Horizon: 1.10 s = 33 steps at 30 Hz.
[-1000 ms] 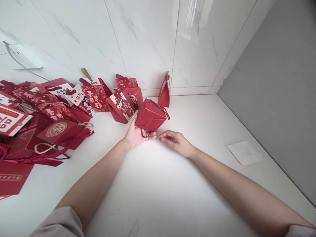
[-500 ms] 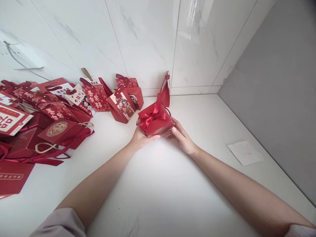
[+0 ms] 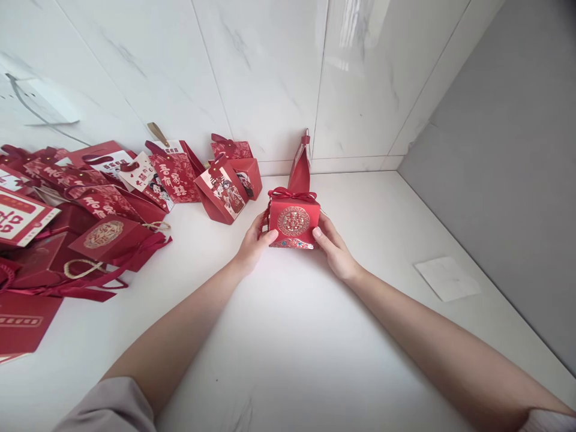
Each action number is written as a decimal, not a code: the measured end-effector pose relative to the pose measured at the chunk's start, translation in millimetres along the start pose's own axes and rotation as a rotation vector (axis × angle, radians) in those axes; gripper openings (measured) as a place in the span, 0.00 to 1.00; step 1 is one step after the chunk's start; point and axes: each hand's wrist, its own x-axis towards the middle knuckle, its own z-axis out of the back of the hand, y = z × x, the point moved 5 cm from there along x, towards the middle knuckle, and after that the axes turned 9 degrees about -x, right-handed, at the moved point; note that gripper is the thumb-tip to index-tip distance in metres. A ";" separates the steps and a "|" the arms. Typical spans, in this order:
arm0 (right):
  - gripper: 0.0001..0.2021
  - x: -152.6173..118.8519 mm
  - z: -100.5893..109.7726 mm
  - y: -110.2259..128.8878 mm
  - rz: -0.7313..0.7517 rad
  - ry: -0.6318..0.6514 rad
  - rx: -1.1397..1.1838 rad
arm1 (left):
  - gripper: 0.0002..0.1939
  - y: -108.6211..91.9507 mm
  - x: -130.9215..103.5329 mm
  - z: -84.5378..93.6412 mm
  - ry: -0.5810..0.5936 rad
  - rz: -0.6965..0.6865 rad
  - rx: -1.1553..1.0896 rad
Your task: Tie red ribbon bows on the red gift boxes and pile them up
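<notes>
Between both hands is a red gift box [image 3: 294, 221] with a round gold emblem on its front, a patterned lower edge and a red ribbon bow on top. My left hand [image 3: 252, 245] grips its left side, thumb on the front corner. On the right side my right hand [image 3: 333, 245] holds it, thumb on the front and the other fingers partly hidden behind. Just behind the box, a narrow red upright box [image 3: 300, 168] stands near the wall.
Many red gift boxes [image 3: 108, 237] lie piled at the left, and several more stand along the tiled wall [image 3: 270, 78]. A white paper square [image 3: 447, 278] lies on the white table [image 3: 288, 348] at the right. A grey surface [image 3: 508, 168] borders the table's right edge.
The held box has turned so that its emblem faces me and its bow is at the top back. My left thumb has moved onto the front.
</notes>
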 end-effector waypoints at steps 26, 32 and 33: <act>0.34 1.7 -0.8 -6.1 -0.052 0.011 -0.009 | 0.31 3.4 -0.5 0.9 -0.049 0.133 -0.015; 0.32 1.3 -0.4 -6.2 -0.058 0.005 -0.017 | 0.31 3.5 -0.3 0.7 -0.042 0.131 -0.007; 0.33 1.3 -0.3 -6.3 -0.060 0.004 -0.029 | 0.31 3.6 -0.2 0.7 -0.040 0.133 -0.005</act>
